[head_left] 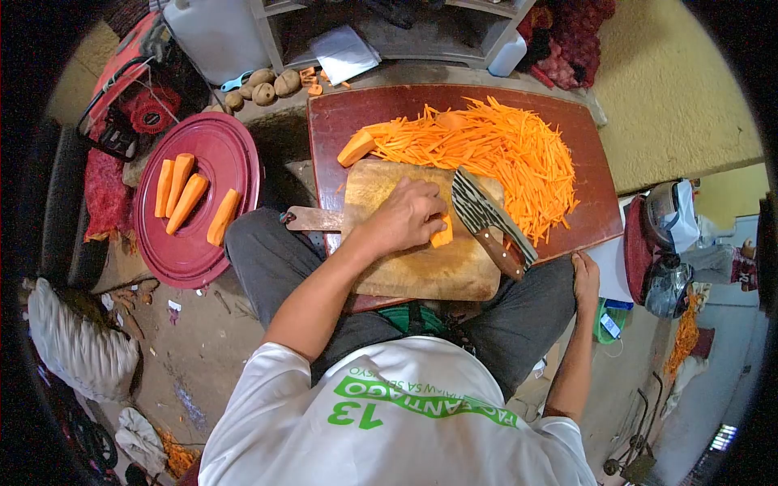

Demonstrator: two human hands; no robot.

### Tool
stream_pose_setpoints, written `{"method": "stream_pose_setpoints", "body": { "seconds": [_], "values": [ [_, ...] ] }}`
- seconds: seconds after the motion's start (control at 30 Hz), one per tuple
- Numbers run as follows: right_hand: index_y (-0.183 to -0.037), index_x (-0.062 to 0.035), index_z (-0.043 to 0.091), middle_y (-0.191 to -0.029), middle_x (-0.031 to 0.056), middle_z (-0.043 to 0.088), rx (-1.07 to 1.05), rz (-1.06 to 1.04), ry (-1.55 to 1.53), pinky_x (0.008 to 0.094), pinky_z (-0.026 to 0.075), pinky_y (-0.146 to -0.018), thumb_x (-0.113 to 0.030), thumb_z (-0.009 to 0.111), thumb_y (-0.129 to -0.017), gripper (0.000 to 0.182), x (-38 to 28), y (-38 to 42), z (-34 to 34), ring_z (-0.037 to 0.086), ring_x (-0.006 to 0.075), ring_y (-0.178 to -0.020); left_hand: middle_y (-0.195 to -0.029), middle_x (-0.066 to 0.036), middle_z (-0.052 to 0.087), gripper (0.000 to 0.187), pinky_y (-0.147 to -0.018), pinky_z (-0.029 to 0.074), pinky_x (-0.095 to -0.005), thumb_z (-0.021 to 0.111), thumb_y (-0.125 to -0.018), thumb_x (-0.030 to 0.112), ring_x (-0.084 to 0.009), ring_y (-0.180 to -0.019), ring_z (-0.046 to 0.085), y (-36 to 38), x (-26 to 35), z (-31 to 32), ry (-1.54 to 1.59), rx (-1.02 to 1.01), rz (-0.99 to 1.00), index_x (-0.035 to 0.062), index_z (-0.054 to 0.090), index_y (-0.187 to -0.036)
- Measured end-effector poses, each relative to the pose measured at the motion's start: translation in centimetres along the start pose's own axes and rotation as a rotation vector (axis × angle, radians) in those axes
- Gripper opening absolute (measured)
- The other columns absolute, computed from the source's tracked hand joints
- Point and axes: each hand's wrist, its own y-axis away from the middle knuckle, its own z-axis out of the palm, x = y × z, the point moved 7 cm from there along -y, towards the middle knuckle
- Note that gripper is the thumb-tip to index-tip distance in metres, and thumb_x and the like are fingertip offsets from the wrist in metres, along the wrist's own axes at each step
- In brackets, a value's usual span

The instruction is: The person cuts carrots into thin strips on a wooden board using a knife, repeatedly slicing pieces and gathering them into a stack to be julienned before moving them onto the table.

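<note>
My left hand (pixel 411 212) is over the wooden cutting board (pixel 381 275), its fingers closed on a piece of carrot (pixel 442 232), which they partly cover. To its right a knife (pixel 486 219) with a striped blade and brown handle lies across the board, touched by neither hand. My right hand (pixel 585 279) rests by my right knee at the edge of the red table (pixel 600 194), holding nothing that I can see; its fingers look loosely extended. Beyond the board spreads a large pile of carrot strips (pixel 502 154), with a peeled carrot chunk (pixel 356 149) at its left end.
On my left, a round red lid (pixel 235 150) carries several peeled carrots (pixel 188 202). Behind stand several potatoes (pixel 263 93), carrot scraps (pixel 312 81), a plastic bag (pixel 344 53) and a grey shelf (pixel 381 44). A pot (pixel 663 215) is at right.
</note>
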Motion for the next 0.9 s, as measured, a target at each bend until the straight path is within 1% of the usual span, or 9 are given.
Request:
{"method": "stream_pose_setpoints", "body": {
  "seconds": [0.03,0.13,0.23,0.33,0.43,0.53,0.67,0.77,0.9],
  "values": [
    [-0.127,0.0124,0.071,-0.118,0.0229,0.078,0.013,-0.016,-0.007,0.0367,0.051,-0.103,-0.032,0.059,-0.105,0.051,0.2,0.0,0.0,0.071,0.0297,-0.111,-0.100,-0.013,0.064,0.020,-0.096,0.046,-0.0497,0.079,-0.091,0.020,-0.0347,-0.106,0.065,0.0,0.0,0.0,-0.005,0.003,0.003,0.0040,0.075,-0.102],
    [-0.125,0.0044,0.076,-0.116,0.0265,0.078,0.070,-0.022,-0.007,0.0426,0.053,-0.100,-0.032,0.062,-0.105,0.043,0.9,-0.3,0.2,0.074,0.0402,-0.109,-0.101,-0.013,0.064,0.020,-0.096,0.045,-0.0496,0.078,-0.092,0.021,-0.0346,-0.106,0.065,0.0,0.0,0.0,-0.012,-0.007,0.000,0.0044,0.076,-0.103],
    [-0.131,0.0036,0.073,-0.128,0.0246,0.075,-0.048,0.098,-0.054,0.0423,0.051,-0.104,-0.033,0.064,-0.106,0.045,1.3,-0.1,0.2,0.071,0.0386,-0.118,-0.101,-0.014,0.064,0.021,-0.096,0.046,-0.0492,0.079,-0.092,0.021,-0.0346,-0.106,0.065,0.0,0.0,-0.1,-0.023,0.002,0.008,0.0047,0.076,-0.104],
    [-0.143,0.0017,0.067,-0.145,0.0265,0.065,0.105,-0.131,0.011,0.0448,0.045,-0.114,-0.039,0.064,-0.108,0.053,1.1,0.5,-0.5,0.062,0.0413,-0.133,-0.102,-0.014,0.065,0.021,-0.095,0.046,-0.0491,0.079,-0.091,0.021,-0.0350,-0.106,0.065,-0.1,-0.1,0.2,-0.027,-0.009,0.014,0.0050,0.076,-0.104],
    [-0.157,-0.0012,0.054,-0.159,0.0304,0.050,0.140,-0.020,0.087,0.0493,0.036,-0.123,-0.043,0.062,-0.110,0.063,3.3,1.7,-0.2,0.048,0.0467,-0.147,-0.102,-0.015,0.066,0.022,-0.095,0.046,-0.0502,0.079,-0.090,0.021,-0.0360,-0.106,0.065,-0.1,-0.2,0.2,-0.022,0.001,0.025,0.0048,0.076,-0.105],
    [-0.165,-0.0030,0.043,-0.163,0.0351,0.043,0.200,-0.117,0.010,0.0520,0.029,-0.128,-0.044,0.061,-0.110,0.071,2.5,4.7,-0.9,0.039,0.0505,-0.153,-0.104,-0.016,0.066,0.023,-0.095,0.047,-0.0520,0.079,-0.090,0.021,-0.0371,-0.107,0.065,0.1,-0.1,0.1,-0.010,0.041,0.035,0.0042,0.076,-0.105],
    [-0.173,-0.0028,0.023,-0.174,0.0332,0.029,0.122,0.029,0.209,0.0484,0.022,-0.132,-0.044,0.062,-0.109,0.086,0.5,10.2,0.1,0.028,0.0482,-0.162,-0.105,-0.017,0.066,0.023,-0.097,0.047,-0.0533,0.079,-0.091,0.022,-0.0387,-0.108,0.065,0.2,-0.1,0.1,0.004,0.034,0.017,0.0033,0.075,-0.104],
    [-0.173,0.0014,0.021,-0.177,0.0283,0.024,0.196,0.064,-0.061,0.0462,0.014,-0.134,-0.048,0.060,-0.110,0.089,0.3,14.2,1.2,0.021,0.0396,-0.166,-0.107,-0.017,0.066,0.023,-0.099,0.047,-0.0534,0.077,-0.092,0.022,-0.0390,-0.111,0.064,0.2,-0.4,0.4,0.004,0.032,0.023,0.0032,0.076,-0.105],
    [-0.174,-0.0012,0.017,-0.178,0.0265,0.024,0.096,0.188,-0.164,0.0467,0.020,-0.133,-0.046,0.063,-0.108,0.092,0.1,19.6,2.3,0.026,0.0415,-0.164,-0.112,-0.017,0.067,0.025,-0.102,0.047,-0.0535,0.076,-0.093,0.023,-0.0386,-0.116,0.063,0.2,-0.3,0.4,-0.013,0.011,0.013,0.0035,0.076,-0.108]
  ]
}}
